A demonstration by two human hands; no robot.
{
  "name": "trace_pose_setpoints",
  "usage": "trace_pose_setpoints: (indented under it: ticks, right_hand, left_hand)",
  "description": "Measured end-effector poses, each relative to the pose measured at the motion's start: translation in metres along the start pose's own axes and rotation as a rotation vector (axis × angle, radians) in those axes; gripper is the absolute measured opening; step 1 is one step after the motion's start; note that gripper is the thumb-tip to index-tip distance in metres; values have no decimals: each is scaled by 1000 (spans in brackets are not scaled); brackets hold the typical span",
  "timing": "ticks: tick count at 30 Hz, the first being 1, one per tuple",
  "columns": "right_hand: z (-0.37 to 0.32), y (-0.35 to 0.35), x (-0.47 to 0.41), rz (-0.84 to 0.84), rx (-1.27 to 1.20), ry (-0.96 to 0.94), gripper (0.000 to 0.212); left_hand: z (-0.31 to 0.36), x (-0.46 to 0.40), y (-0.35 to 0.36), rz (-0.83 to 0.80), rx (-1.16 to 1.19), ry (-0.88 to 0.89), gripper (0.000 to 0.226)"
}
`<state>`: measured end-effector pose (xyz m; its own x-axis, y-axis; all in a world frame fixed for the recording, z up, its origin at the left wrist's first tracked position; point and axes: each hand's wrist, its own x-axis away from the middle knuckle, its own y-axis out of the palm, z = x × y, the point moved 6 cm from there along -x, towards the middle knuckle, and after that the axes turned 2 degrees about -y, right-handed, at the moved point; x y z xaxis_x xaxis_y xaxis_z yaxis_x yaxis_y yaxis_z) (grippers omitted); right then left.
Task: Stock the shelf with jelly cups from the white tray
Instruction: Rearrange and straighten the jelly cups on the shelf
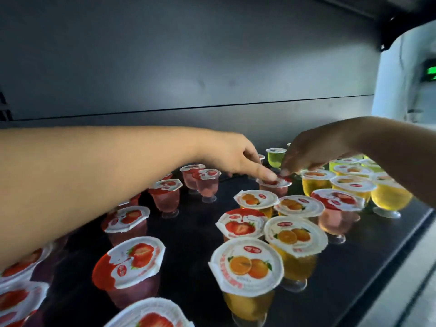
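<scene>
A strawberry jelly cup [280,188] stands on the dark shelf [195,234], toward the back. My left hand [236,156] reaches in from the left; its thumb lies on the cup's lid and its curled fingers close behind the cup. My right hand [313,149] comes from the right with fingers bent down, and the fingertips touch the far edge of the same lid. Several strawberry cups [132,263] stand on the left and orange cups [247,265] on the right. The white tray is out of view.
A green jelly cup [274,156] stands at the back between my hands. Yellow and green cups [354,187] crowd the right end. A bare strip of shelf runs down the middle. The grey back panel [188,79] rises behind, and the shelf's front lip [398,270] is at the right.
</scene>
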<state>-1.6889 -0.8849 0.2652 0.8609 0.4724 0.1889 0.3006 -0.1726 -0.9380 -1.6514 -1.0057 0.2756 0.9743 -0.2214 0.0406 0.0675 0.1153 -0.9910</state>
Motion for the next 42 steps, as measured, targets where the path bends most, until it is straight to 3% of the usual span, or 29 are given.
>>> trace_pose_setpoints:
  ticks: [4,11,15,19,22,27,31,34,42]
  right_hand:
    - [17,-9,5,125,101,-30,37]
    - [39,-11,32,261,44,-99,26]
    - [45,0,51,119,60,-113,28]
    - [45,14,54,-21,62,-147,46]
    - [43,15,51,-4,76,-144,59]
    - [41,6,48,11,127,-170,38]
    - [33,-5,47,-14,137,-180,32]
    - [23,-22,43,63,112,-205,30]
    - [-43,-34,11,257,-44,-350,30]
  left_hand:
    - [20,-8,10,-54,12,9,54]
    - [26,-31,19,-27,-41,-7,58]
    - [27,-40,24,-47,26,-24,58]
    - [31,-44,24,-37,-12,-36,55]
    - [31,-43,19,1,-49,-57,59]
    - [23,-26,3,81,-71,-114,63]
    - [10,2,-26,198,-33,-199,69]
    - [-4,27,-46,255,14,-268,69]
    - [-33,78,-38,176,-77,-405,63]
